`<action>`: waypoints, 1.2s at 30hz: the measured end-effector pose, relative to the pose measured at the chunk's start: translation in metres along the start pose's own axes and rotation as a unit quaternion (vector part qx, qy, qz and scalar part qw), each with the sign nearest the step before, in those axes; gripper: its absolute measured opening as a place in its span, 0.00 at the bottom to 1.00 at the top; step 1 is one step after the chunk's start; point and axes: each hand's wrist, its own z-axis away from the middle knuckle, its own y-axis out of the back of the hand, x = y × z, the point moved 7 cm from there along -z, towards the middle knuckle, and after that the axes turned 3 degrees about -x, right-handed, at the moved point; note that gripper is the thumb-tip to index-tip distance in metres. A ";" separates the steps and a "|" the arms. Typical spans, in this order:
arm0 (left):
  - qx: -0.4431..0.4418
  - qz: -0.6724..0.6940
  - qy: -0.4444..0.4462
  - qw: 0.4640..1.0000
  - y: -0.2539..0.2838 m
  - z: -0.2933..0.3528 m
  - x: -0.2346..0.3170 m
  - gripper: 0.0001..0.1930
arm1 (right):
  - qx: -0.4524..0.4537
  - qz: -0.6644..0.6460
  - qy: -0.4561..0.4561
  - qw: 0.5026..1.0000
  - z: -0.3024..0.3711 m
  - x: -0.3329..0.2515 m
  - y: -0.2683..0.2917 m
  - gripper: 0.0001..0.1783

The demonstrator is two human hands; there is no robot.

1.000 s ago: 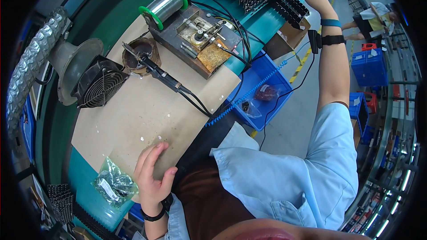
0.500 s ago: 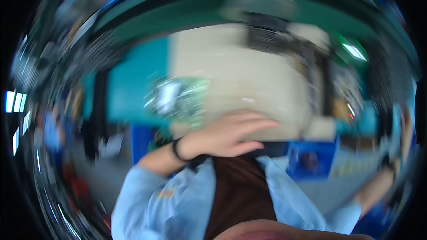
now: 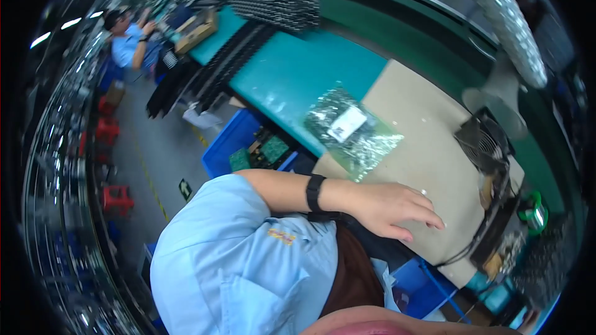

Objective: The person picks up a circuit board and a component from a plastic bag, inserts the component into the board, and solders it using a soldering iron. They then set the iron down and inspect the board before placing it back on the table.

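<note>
My left hand (image 3: 397,211) rests over the near edge of a beige work board (image 3: 428,124), palm down. Its fingers are loosely stretched with the thumb apart, and it holds nothing. A black band circles that wrist. Beyond the wrist lies a clear plastic bag (image 3: 380,142) with a white label and shiny contents that I cannot make out, partly on the board and partly on the teal mat (image 3: 292,80). I cannot make out my right hand at the lower right rim.
A blue bin (image 3: 217,149) with green circuit boards sits left, below the bench edge. Another blue bin (image 3: 419,285) stands lower right. A dark fan-like device (image 3: 481,139), a green tape roll (image 3: 534,214) and a silver duct (image 3: 496,12) are right. A co-worker (image 3: 133,43) sits far left.
My view has swung to the left and sharpened, bringing the aisle and co-worker into sight. My left hand stays near the board's front edge. My right forearm has dropped out of clear view.
</note>
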 end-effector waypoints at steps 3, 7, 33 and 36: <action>0.017 -0.058 0.019 0.998 0.011 0.003 0.002 0.28 | 0.023 -0.161 -0.111 0.980 0.041 0.031 0.011 0.29; -0.013 -0.091 0.126 0.988 0.021 -0.004 -0.006 0.27 | 0.005 -0.072 -0.087 0.994 0.015 -0.020 0.008 0.23; 0.051 -0.068 0.111 0.990 0.022 -0.001 -0.013 0.26 | 0.168 -0.085 -0.054 0.981 0.044 -0.104 0.024 0.17; 0.035 -0.077 0.123 0.989 0.028 0.010 -0.014 0.28 | 0.167 -0.049 -0.105 0.979 0.074 -0.151 0.026 0.16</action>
